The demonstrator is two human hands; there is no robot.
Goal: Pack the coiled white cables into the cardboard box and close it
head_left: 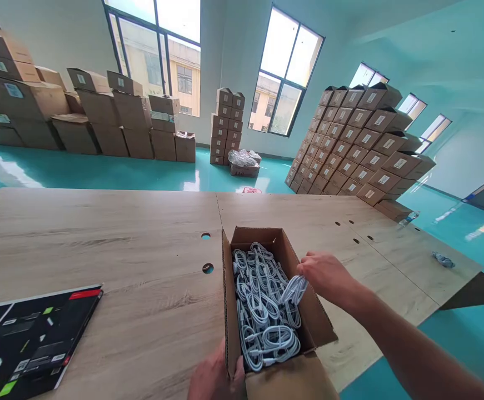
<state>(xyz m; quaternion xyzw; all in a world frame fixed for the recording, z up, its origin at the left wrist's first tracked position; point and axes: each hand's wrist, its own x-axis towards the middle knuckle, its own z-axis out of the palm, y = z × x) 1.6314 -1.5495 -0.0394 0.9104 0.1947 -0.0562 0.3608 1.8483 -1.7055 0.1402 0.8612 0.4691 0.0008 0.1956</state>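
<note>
An open cardboard box [230, 311] stands on the wooden table, filled with coiled white cables [262, 294]. At the box's near left corner, my left hand [219, 375] grips the cardboard wall, with the thumb on the inner side. My right hand [325, 276] is over the box's right edge, its fingers closed on a bundled white cable [294, 290]. That bundle hangs just inside the right wall, beside the other coils.
Flat black printed packaging [29, 339] lies at the left of the table [141, 244]. A small grey crumpled item [443, 259] and a clear bottle [409, 218] are at the right. Stacked cartons [354, 139] stand beyond.
</note>
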